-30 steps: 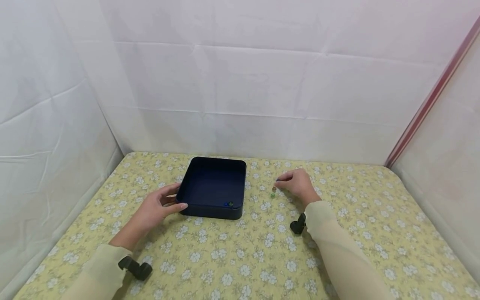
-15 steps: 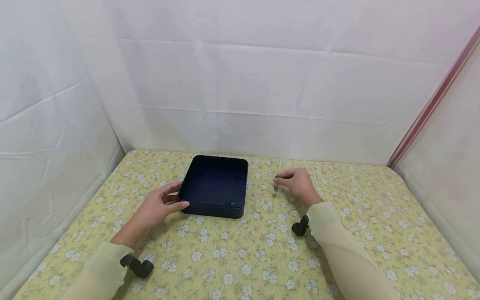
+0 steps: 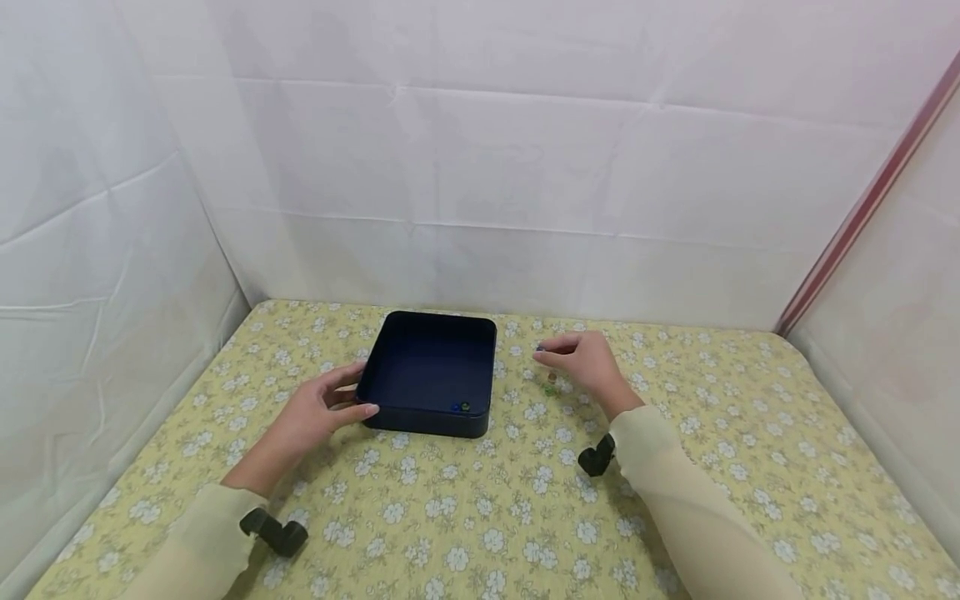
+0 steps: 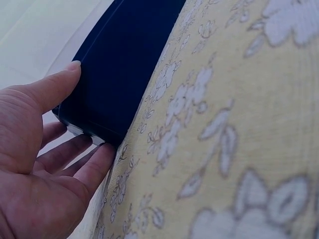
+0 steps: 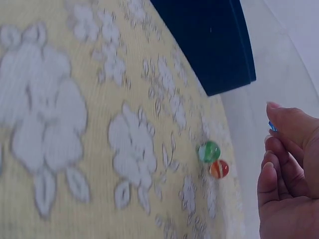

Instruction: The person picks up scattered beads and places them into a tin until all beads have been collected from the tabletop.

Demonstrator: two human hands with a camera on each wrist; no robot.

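A dark blue square box (image 3: 427, 422) without a lid stands on the table. My left hand (image 3: 318, 410) grips its near left corner, thumb on the front wall and fingers against the left side. Inside, by the near right corner, lie a blue marble (image 3: 455, 407) and a greenish-yellow marble (image 3: 466, 407). To the right of the box, my right hand (image 3: 588, 367) pinches another blue marble (image 5: 272, 126) between thumb and fingertips, above the cloth. A green marble (image 5: 209, 152) and an orange marble (image 5: 219, 169) sit close together on the cloth below that hand.
A yellow cloth (image 3: 465, 525) with white flowers covers the table. White fabric (image 3: 480, 167) hangs behind and along both sides, with a red strip (image 3: 862, 192) at the right corner. Black camera mounts (image 3: 273, 533) are strapped to both wrists.
My right hand has lifted the blue marble and moved a little left, toward the box. The left hand keeps its hold on the corner, and the other marbles stay put.
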